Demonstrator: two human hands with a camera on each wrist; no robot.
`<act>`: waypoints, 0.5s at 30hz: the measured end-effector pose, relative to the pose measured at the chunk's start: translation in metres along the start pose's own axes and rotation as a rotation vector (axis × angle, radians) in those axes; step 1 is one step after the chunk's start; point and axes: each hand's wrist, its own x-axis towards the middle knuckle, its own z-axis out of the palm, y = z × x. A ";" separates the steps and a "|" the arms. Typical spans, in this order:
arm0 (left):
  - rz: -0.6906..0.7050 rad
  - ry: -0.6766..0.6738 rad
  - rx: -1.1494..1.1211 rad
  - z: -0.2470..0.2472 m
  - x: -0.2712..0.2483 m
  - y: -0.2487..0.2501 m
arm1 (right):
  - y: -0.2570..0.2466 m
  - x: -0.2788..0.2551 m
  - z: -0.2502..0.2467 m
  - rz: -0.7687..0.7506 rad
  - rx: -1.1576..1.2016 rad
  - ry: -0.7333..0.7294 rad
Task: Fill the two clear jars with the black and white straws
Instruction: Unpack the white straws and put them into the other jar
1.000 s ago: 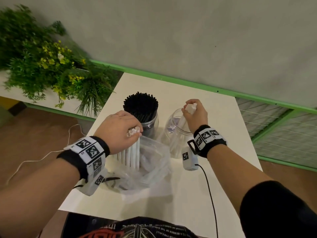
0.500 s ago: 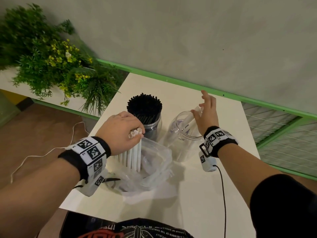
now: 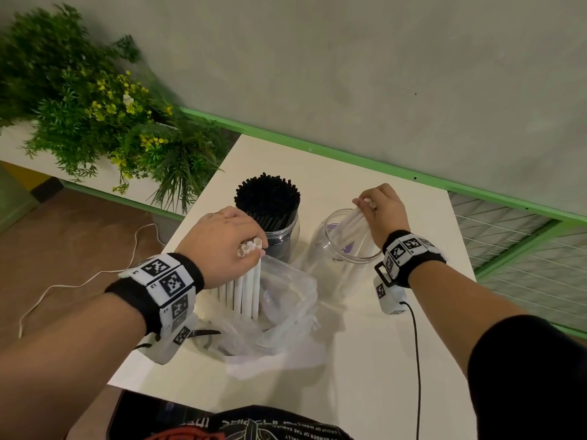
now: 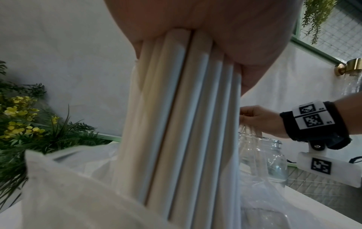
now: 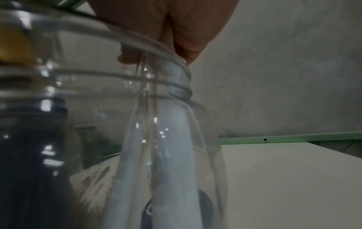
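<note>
The left hand [image 4: 205, 23] grips a bundle of white straws [image 4: 182, 124] upright above a clear plastic bag [image 4: 78, 193].

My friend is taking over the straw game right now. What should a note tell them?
Left hand: grips a bundle of white straws, upright in the plastic bag.
Right hand: pinches a few white straws leaning inside the near-empty jar.
Done: the other jar is packed with black straws.
Left: let go of those straws in the jar, then move the bundle across from the bag until that jar is full.
</note>
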 end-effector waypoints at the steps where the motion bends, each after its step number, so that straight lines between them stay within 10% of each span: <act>1: -0.002 -0.001 -0.001 0.000 0.000 0.000 | 0.002 0.000 0.001 0.003 -0.031 -0.026; 15: -0.006 0.005 0.013 0.000 -0.003 0.003 | 0.000 0.002 -0.005 0.065 -0.138 -0.138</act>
